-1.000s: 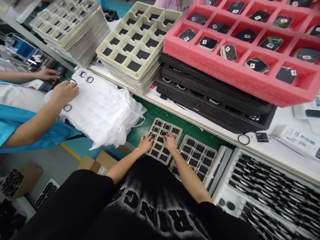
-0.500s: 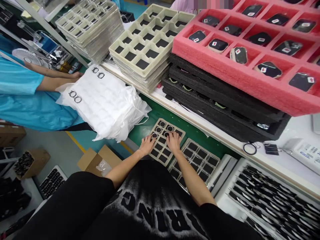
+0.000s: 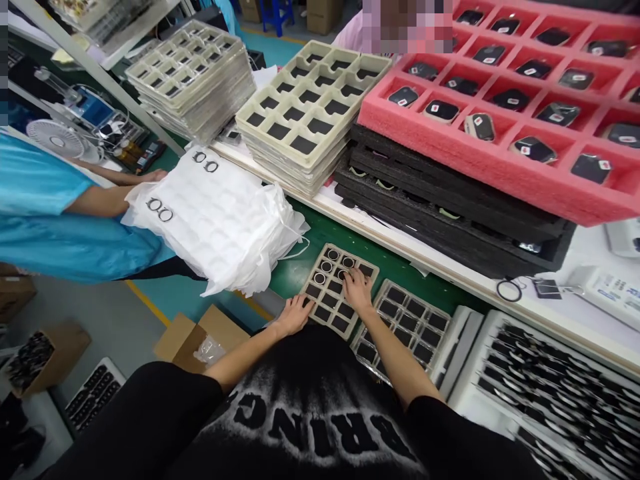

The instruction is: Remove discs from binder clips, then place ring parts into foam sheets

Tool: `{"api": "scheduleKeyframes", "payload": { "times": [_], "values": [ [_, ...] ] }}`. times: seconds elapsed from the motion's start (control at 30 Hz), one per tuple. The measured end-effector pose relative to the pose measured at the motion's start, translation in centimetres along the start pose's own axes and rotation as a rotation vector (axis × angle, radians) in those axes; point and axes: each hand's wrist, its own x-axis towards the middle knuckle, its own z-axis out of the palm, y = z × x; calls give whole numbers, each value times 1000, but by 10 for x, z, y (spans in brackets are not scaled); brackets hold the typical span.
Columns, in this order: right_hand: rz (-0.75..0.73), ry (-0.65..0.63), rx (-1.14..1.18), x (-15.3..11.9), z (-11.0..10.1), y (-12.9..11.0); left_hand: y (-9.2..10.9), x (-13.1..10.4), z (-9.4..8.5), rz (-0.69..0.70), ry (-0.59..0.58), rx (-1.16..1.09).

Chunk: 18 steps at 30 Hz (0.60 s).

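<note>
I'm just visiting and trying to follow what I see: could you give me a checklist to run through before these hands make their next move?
1. Tray lying on the green worktop: ok.
2. Left hand at the tray's edge: ok.
3. Right hand at a ring in the tray: ok.
4. Right hand gripping that ring: cannot tell; too small and partly covered.
5. Rings in every compartment: not ok; several show only dark inserts.
6. Co-worker's hand clear of the tray: ok; it is beside the white package.
</note>
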Motion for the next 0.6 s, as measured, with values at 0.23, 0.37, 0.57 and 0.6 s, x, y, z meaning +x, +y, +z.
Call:
{"api": "scheduleKeyframes", "payload": {
  "times": [0.23,0.37,0.57,0.6],
  "values": [
    [180,-63,-57,-21,10,-43,-51,-4,-14,29,-7,-15],
    [291,-75,-66,-20,13,-59,-74,-4,-19,58,-35,-5],
    [526,-89,-108,-52,38,-100,-91,-1,-28,120,-89,-21],
    [552,-117,-106,-58,44,-105,-90,-2,-33,133,-94,-32]
  ]
}}
